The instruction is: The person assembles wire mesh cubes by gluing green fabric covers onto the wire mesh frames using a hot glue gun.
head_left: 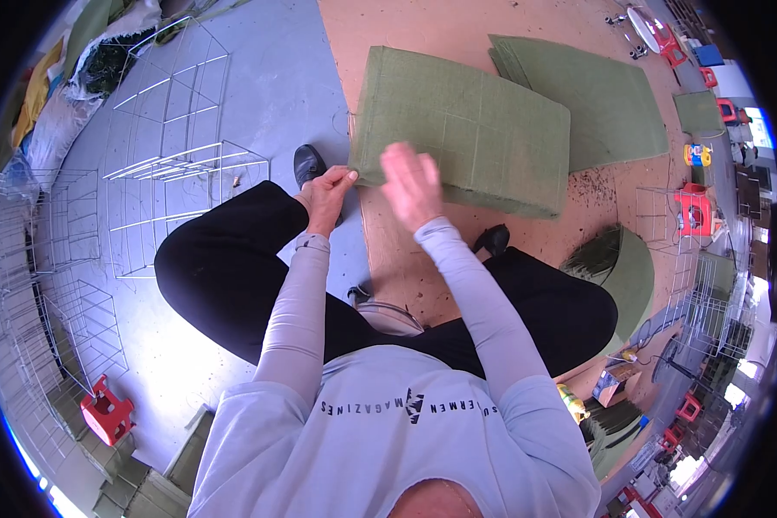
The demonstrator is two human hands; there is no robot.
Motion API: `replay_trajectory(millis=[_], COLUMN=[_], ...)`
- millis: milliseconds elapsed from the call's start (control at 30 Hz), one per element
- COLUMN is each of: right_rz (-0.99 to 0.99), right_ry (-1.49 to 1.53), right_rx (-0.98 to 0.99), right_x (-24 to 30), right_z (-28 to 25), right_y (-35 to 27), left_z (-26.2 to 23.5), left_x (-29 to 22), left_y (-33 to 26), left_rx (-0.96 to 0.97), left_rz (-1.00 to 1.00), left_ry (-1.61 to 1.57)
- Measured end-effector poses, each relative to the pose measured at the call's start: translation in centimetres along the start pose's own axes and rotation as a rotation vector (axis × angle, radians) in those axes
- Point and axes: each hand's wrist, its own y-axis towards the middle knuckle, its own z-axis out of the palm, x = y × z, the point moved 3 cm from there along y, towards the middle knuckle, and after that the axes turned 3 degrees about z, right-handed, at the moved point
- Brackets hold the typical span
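Observation:
In front of me on the floor lies a box-shaped piece wrapped in green fabric [483, 129], with a faint grid of lines showing through its top. My left hand [325, 200] pinches at its near left corner, thumb and fingers pressed together on the edge of the cloth. Over the near edge, just right of that corner, my right hand [413, 186] is raised with its fingers stretched out and slightly smeared by motion. Nothing shows in its grasp. Whether its palm touches the fabric I cannot tell.
More green fabric [600, 104] lies flat behind the box. Left of my knees stands a wire frame [168, 164], with several more stacked at the far left. A red stool [106, 411] is at lower left, another red stool [695, 210] at right. Dark scraps [591, 194] litter the floor.

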Motion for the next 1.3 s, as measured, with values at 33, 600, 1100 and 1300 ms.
replay_trajectory(millis=[33, 600, 1100, 1300], right_rz=[-0.126, -0.084, -0.182, -0.084], right_ry=[0.039, -0.229, -0.327, 0.121], right_rx=[0.034, 0.284, 0.329, 0.187], right_x=[2.3, 5.7, 5.3, 5.6], right_z=[0.4, 6.5, 6.9, 5.0], right_y=[0.3, -1.3, -2.8, -4.6], left_z=[0.0, 0.7, 0.8, 0.4], left_x=[0.2, -7.2, -5.7, -4.7], left_y=[0.0, 3.0, 3.0, 2.6], left_rx=[0.014, -0.090, 0.457, 0.458], left_rz=[0.009, 0.444, -0.496, -0.407], left_ry=[0.018, 0.714, -0.083, -0.092])
